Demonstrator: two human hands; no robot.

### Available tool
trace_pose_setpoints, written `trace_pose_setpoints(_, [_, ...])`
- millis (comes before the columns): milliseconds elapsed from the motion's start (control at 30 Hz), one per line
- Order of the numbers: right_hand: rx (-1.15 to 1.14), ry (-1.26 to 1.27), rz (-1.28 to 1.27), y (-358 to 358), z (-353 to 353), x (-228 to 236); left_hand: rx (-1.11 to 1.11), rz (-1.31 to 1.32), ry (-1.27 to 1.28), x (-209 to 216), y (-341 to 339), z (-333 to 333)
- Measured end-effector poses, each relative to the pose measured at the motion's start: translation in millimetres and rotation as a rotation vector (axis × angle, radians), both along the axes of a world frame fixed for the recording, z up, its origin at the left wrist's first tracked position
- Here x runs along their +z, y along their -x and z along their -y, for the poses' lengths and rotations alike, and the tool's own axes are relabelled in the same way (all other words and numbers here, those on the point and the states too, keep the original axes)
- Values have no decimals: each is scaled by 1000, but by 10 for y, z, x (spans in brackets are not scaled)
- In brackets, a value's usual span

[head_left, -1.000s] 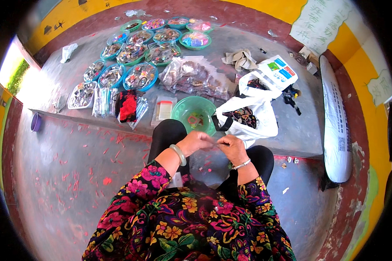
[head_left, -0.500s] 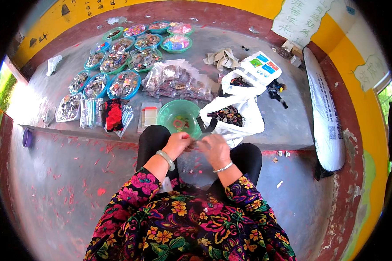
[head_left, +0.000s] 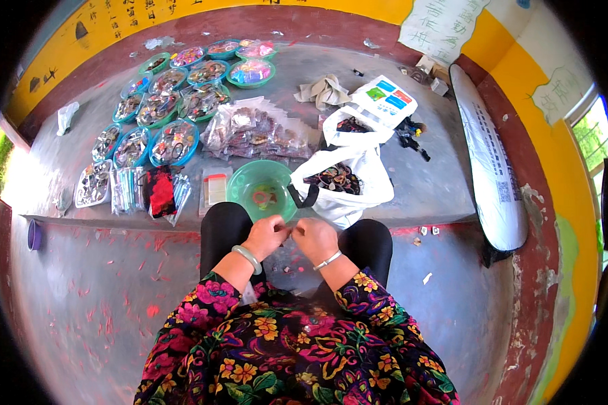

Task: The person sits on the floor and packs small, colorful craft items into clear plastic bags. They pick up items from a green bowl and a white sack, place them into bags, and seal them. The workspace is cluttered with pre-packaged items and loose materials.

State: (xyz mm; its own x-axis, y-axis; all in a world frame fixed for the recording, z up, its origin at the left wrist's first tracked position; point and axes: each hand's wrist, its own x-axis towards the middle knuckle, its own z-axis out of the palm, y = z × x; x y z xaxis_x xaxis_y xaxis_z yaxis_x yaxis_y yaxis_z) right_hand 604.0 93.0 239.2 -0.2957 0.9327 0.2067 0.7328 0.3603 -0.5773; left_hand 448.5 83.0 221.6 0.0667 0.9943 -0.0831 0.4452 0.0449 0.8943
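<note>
My left hand (head_left: 266, 235) and my right hand (head_left: 315, 239) meet in front of me, just above my knees. Fingers on both are curled inward, with the fingertips close together. Whatever they pinch is too small or too hidden to name. Right beyond them stands a green plastic basin (head_left: 240, 185) with a few small coloured pieces on its bottom. To the basin's right, a white plastic bag (head_left: 375, 185) gapes and shows dark, loop-like small items (head_left: 336, 179) inside. A black strap (head_left: 307, 197) hangs over the bag's near left side.
Several basins (head_left: 175, 142) of small goods fill the ledge's left part. Clear plastic packets (head_left: 253, 128) are heaped mid-ledge. Farther right are another white bag (head_left: 375, 104) and a crumpled beige cloth (head_left: 324, 92). A long silver padded board (head_left: 486, 158) leans at the right wall. A purple bucket (head_left: 35, 235) stands on the left floor.
My right hand, blurred and slightly apart before, is now beside the left with its fingers curled. The whole view has shifted a little, so the ledge's things appear farther left.
</note>
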Motion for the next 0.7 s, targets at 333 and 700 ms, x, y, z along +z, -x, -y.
trace_pose_setpoints(333, [242,-396,126,83,111,156,114,547,391,-49,67,-40])
trace_pose_setpoints(700, [391,-447,292,6,113,129,149,565,461,-94,83,-77])
